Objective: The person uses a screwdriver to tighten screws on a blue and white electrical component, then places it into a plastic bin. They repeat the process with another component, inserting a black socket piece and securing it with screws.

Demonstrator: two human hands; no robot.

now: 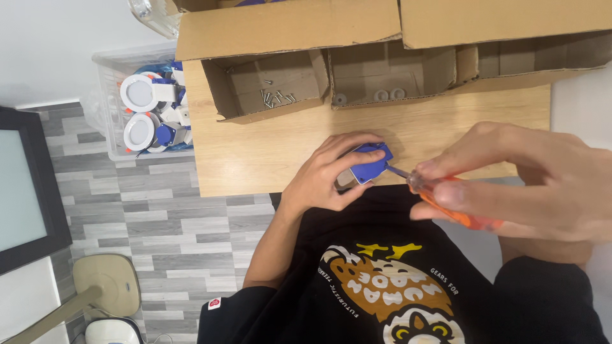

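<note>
A: What did the hands hold?
B: A small blue plastic part sat at the near edge of the wooden table, just above the person's lap. The left hand was curled around it, fingers pressed onto its top and thumb beneath. The right hand pinched an orange-handled screwdriver, whose metal tip met the part's right side.

A: And the surroundings?
B: Beyond lay open cardboard boxes: the left box held loose screws, the middle box small white rings. Left of the table, a clear bin contained white-and-blue round fittings above grey plank flooring.
</note>
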